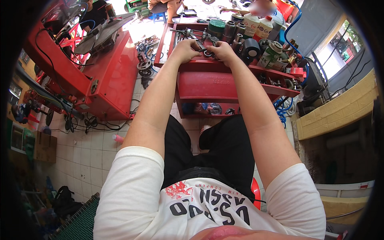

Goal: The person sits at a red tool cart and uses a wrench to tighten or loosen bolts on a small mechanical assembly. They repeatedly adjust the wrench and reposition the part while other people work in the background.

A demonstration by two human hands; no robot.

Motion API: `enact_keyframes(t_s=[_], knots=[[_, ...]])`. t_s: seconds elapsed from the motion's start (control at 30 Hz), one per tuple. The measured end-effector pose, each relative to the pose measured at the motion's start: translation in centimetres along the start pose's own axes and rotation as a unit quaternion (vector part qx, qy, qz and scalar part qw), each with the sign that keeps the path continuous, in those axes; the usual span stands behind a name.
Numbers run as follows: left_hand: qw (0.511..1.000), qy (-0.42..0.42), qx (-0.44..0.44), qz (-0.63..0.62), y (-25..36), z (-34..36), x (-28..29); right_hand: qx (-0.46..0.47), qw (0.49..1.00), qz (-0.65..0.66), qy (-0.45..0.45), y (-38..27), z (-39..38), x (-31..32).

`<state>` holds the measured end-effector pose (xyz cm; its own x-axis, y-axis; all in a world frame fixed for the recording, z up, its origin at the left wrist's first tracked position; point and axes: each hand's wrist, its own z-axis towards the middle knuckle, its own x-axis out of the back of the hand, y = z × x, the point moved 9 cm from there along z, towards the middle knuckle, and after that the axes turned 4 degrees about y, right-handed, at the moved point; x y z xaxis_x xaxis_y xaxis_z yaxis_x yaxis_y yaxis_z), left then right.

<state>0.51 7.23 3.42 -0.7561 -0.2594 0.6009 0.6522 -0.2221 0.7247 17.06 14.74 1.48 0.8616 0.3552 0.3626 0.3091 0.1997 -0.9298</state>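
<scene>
Both my arms reach forward over the top tray of a red tool cart (204,85). My left hand (187,51) is closed, its fingertips bent down toward the tray. Close to its right, my right hand (221,53) is closed too, with thumb and fingers pinched together. Between them shows a small dark metal part (207,53), partly hidden by the fingers; its kind is too small to tell. Just beyond the hands lie grey metal tools (192,33). A green tin (216,29) stands behind my right hand, beside several dark spray cans (229,31).
White bottles with red marks (263,29) and a green-and-white can (270,55) crowd the cart's right side. A blue hose (295,24) hangs there. A large red machine (108,76) stands at left, with loose metal parts (144,64) on the floor. Other people are at the far side.
</scene>
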Motion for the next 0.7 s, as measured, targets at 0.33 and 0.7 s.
enact_keyframes(t_s=[0.33,0.7], knots=[[0.999,-0.001,0.004,0.032,0.5,-0.3,0.2,0.013,1.0,0.015,0.005,0.1,0.0,0.1],[0.999,0.009,0.009,0.033,-0.1,0.0,0.2,0.001,0.998,0.059,0.003,-1.3,-1.5,0.2]])
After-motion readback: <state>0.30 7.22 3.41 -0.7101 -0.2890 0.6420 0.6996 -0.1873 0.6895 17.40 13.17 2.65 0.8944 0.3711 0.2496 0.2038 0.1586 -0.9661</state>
